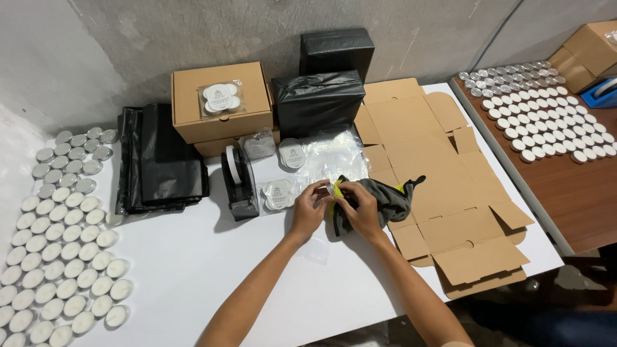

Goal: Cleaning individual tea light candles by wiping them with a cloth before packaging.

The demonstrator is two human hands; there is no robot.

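Head view: both hands' fingers, left hand [310, 209] and right hand [360, 207], pinch a small clear packet [329, 193] beside a black tape dispenser [239, 183].

A white table [212, 283] is carrying rows of tealight candles [58, 257], folded black bags [160, 160], a tape dispenser [239, 183], flat cardboard boxes [443, 193] and what looks like clear plastic [331, 157].

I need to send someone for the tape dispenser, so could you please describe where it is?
On the white table, look between the pile of black bags and the two hands. The tape dispenser stands there, in front of the brown box: the only upright black thing holding a white roll.
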